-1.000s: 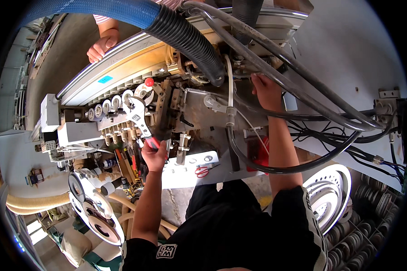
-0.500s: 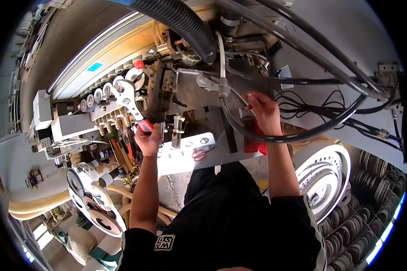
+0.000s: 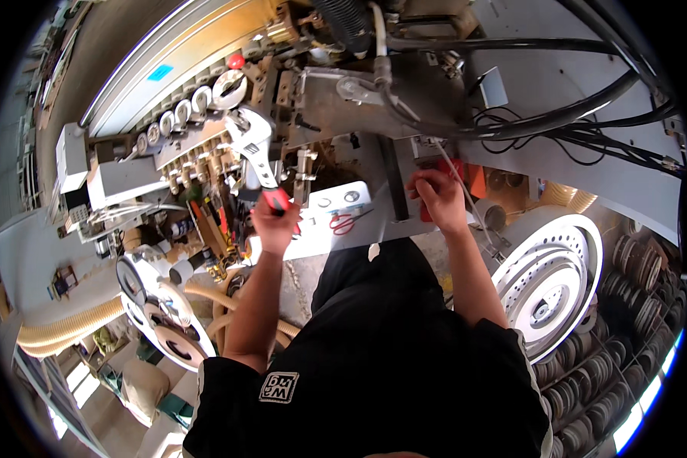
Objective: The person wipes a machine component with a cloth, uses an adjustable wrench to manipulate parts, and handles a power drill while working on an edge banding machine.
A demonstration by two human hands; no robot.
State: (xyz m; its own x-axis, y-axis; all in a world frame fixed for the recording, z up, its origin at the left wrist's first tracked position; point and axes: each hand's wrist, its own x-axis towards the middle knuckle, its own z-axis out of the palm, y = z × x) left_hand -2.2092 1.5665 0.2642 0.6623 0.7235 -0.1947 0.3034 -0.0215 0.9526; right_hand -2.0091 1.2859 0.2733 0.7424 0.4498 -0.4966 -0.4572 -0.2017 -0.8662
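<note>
My left hand [image 3: 276, 223] is wrapped round the red and black handle of an adjustable wrench [image 3: 258, 151]. The wrench's silver head points up and to the left, above the machine's row of brass fittings [image 3: 206, 169]. On the other side, my right hand [image 3: 444, 203] hovers near a red object [image 3: 426, 214] at the edge of the machine bed. Its fingers are curled in; whatever they may hold is too small to make out. A thin grey hose [image 3: 469, 195] passes beside this hand. Between my hands, red-handled scissors [image 3: 342, 223] lie on a pale panel [image 3: 313, 243].
Thick black hoses [image 3: 527, 130] cross the upper right over a grey cabinet wall [image 3: 542, 91]. A large white reel [image 3: 546, 305] stands at right, beside racks of rolls [image 3: 626, 343]. Several hand tools [image 3: 210, 229] sit left of my left hand.
My right hand has come down from the thin hose near the black hose to beside the red object. My left hand has shifted slightly right with the wrench. The view has tilted.
</note>
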